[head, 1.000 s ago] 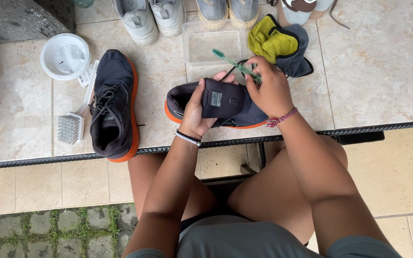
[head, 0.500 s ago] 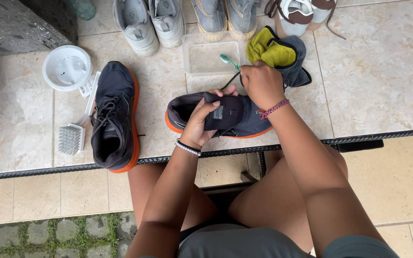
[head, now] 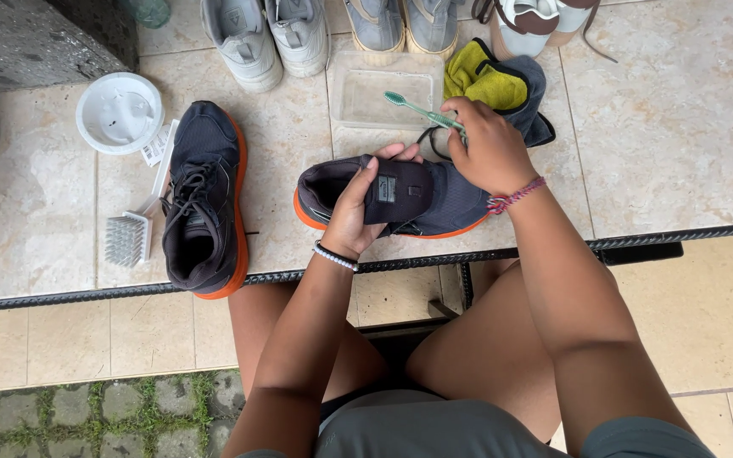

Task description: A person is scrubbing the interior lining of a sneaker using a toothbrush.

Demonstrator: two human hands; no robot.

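My left hand (head: pixel 360 208) grips a dark shoe with an orange sole (head: pixel 434 202), pulling its tongue back. The shoe lies on its side over the tiled ledge. My right hand (head: pixel 487 149) holds a green toothbrush (head: pixel 417 108) just above the shoe's heel end, bristles pointing up and left, off the shoe. The matching dark shoe (head: pixel 204 202) stands upright on the tiles to the left, laces loose.
A clear plastic tub (head: pixel 383 97) and a yellow and grey cloth (head: pixel 502 85) lie behind the held shoe. A white scrub brush (head: pixel 133 229) and a white round lid (head: pixel 119 112) are at left. Several pairs of shoes (head: pixel 269 34) line the back. A metal rail (head: pixel 129 288) edges the ledge.
The toothbrush has lifted off the shoe and moved up and back. My left hand has kept its hold on the shoe, which sits slightly lower in view.
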